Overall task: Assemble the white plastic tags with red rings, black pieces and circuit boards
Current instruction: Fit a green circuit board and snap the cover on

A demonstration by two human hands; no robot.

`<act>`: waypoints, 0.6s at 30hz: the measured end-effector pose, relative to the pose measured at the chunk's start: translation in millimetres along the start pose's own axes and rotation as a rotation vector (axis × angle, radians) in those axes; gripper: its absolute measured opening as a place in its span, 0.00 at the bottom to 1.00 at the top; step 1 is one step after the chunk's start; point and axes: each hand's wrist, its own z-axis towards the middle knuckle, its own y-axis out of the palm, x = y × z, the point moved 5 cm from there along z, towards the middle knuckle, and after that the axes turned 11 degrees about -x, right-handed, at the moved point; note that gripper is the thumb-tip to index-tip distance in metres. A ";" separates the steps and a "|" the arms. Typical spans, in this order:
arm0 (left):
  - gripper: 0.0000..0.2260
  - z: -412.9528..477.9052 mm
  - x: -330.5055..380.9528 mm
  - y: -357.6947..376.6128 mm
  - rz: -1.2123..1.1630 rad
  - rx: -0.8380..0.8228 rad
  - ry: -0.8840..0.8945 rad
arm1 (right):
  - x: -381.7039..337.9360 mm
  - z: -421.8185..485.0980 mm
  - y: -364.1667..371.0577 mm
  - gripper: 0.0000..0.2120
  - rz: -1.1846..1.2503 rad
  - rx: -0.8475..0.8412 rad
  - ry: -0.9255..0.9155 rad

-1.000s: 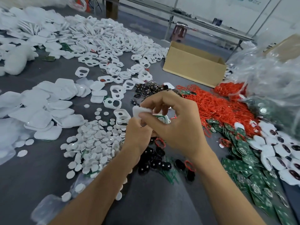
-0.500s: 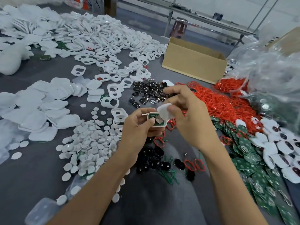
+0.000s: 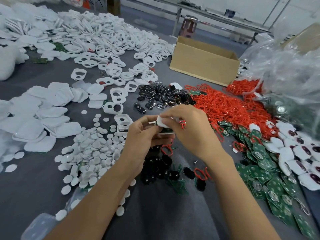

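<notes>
Black pieces (image 3: 161,170) lay nearest on the grey table (image 3: 43,187), with circuit boards (image 3: 259,172) to their right. Above them the left hand (image 3: 142,141) gripped a white tag (image 3: 162,123) and the right hand (image 3: 190,134) pinched its top, a red ring (image 3: 182,123) between the fingers. Beyond spread the red ring heap (image 3: 225,108) and a cardboard box (image 3: 204,66)

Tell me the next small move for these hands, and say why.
Probably press the white cover down until it seats on the lower tag half. The right hand pinches the cover, tilted, over the green circuit board, while the left hand holds the lower tag half. An edge of the board shows between them, so the halves look not yet closed.
</notes>
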 end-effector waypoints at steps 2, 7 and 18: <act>0.07 0.6 0.3 -2.6 -0.002 0.016 0.012 | 0.9 -0.5 0.3 0.09 -0.005 -0.067 -0.008; 0.07 -0.7 -0.5 -2.1 0.010 0.012 -0.001 | 11.4 -2.8 -1.0 0.17 0.042 -0.122 0.095; 0.13 2.9 -4.4 -2.6 -0.064 -0.008 -0.050 | 16.4 -3.4 -0.3 0.21 0.126 -0.113 0.082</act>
